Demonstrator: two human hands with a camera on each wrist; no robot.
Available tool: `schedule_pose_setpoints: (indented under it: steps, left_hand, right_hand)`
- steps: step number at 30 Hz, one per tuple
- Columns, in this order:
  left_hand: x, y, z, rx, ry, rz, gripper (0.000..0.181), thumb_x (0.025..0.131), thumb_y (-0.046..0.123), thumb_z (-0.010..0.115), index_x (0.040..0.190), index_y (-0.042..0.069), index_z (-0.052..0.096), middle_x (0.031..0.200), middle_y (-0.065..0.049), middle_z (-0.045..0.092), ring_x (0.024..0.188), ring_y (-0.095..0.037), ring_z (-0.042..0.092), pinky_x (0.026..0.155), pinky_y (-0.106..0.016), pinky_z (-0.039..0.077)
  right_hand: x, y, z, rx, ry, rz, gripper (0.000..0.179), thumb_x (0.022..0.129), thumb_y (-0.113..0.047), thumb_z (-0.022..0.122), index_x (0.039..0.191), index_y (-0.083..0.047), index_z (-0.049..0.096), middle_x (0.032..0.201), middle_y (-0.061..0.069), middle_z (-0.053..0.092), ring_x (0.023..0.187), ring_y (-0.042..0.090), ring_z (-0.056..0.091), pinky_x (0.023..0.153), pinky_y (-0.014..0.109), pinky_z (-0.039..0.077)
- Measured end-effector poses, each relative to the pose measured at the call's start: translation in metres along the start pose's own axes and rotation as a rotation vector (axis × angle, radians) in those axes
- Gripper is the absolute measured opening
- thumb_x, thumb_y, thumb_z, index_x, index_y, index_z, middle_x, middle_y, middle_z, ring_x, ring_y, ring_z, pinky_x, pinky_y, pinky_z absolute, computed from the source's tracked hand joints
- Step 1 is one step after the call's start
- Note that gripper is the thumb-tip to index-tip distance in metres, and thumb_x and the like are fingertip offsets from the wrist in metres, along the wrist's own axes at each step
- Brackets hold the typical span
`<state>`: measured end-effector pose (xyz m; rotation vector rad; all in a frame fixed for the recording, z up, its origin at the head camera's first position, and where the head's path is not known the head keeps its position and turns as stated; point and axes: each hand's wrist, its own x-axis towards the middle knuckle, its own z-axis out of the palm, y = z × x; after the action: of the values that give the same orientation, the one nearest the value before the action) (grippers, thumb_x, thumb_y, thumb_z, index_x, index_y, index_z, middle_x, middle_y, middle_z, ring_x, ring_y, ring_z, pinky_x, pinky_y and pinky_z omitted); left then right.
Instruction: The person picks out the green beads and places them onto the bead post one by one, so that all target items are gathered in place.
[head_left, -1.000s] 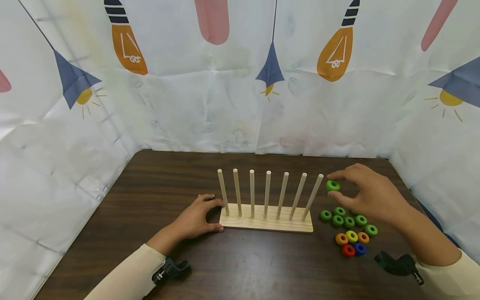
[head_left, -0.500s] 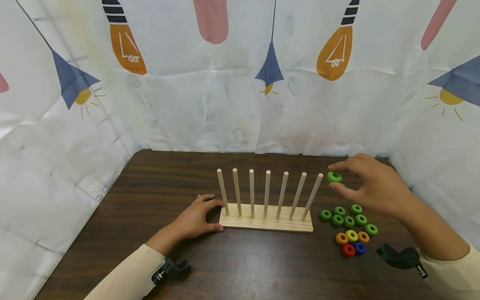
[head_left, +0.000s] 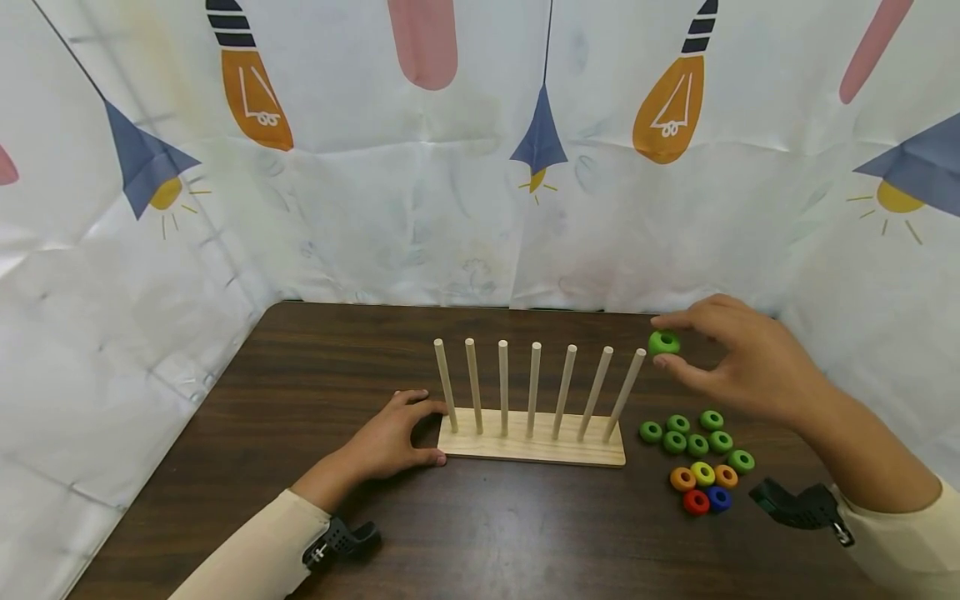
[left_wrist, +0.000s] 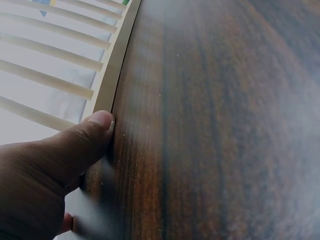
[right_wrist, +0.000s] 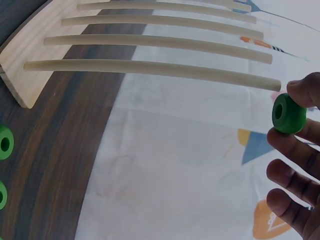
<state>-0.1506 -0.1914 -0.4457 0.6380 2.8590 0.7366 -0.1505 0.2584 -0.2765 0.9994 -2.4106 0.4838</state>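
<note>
In the head view a wooden stand [head_left: 532,448] with a row of several upright pegs sits on the table. My left hand [head_left: 386,437] grips its left end, the thumb against the front edge and fingers at the back. The left wrist view shows that thumb [left_wrist: 90,132] on the base's edge. My right hand [head_left: 750,358] pinches a green ring [head_left: 663,342] between thumb and index finger. This ring is held up beside the top of the rightmost peg [head_left: 624,396], not around it. In the right wrist view the ring [right_wrist: 290,114] is near that peg's tip, apart from it.
Several loose green rings [head_left: 674,442] lie right of the stand. In front of them are two orange rings [head_left: 682,479], a yellow ring [head_left: 702,473], a red ring [head_left: 696,502] and a blue ring [head_left: 719,499]. A printed curtain [head_left: 480,225] hangs behind the dark table [head_left: 300,358].
My right hand has raised the green ring higher, then moved it slightly left toward the top of the rightmost peg. The left hand and stand have stayed put.
</note>
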Motion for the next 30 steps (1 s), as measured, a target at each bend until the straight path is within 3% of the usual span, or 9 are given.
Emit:
schedule_pose_setpoints:
  steps: [11, 30]
  left_hand:
    - [0.0, -0.001, 0.001, 0.0, 0.005, 0.002, 0.063, 0.08, 0.043, 0.088, 0.135, 0.025, 0.064, 0.152, -0.022, 0.044, 0.142, -0.043, 0.039, 0.099, -0.061, 0.048]
    - [0.0, -0.001, 0.001, -0.005, -0.001, -0.003, 0.063, 0.081, 0.042, 0.088, 0.136, 0.025, 0.063, 0.152, -0.023, 0.043, 0.143, -0.049, 0.036, 0.101, -0.064, 0.046]
  right_hand:
    - [0.008, -0.007, 0.001, 0.01, 0.006, -0.001, 0.048, 0.071, -0.013, 0.091, 0.116, -0.019, 0.076, 0.109, -0.006, 0.072, 0.1, 0.014, 0.062, 0.078, 0.022, 0.047]
    - [0.023, -0.02, 0.008, 0.028, -0.031, -0.016, 0.043, 0.076, -0.017, 0.09, 0.116, -0.018, 0.076, 0.106, -0.007, 0.07, 0.097, 0.014, 0.063, 0.073, 0.041, 0.055]
